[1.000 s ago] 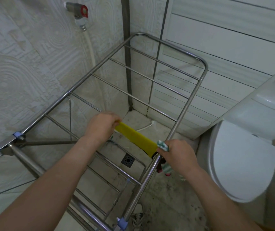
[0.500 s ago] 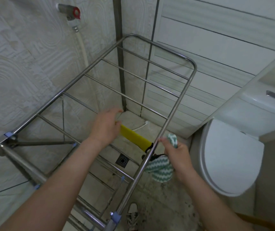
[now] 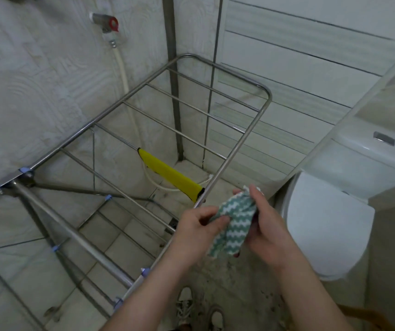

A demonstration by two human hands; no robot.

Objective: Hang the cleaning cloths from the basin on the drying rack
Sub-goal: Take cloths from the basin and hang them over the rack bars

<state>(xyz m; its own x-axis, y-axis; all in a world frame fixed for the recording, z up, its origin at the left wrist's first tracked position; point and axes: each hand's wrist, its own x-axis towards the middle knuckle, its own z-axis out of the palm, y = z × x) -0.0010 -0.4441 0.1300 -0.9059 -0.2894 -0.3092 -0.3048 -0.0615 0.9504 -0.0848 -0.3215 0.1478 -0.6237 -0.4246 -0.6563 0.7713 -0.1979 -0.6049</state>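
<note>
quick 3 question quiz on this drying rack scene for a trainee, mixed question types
1. True or false: the yellow cloth hangs over a bar of the drying rack.
2. What do the left hand and the right hand hold between them?
A. green-and-white cloth
B. a scrubbing brush
C. a spray bottle
3. Fill in: seen from the person, the toilet stands to the ___ of the rack.

Key: 1 true; 2 A; 3 right
</note>
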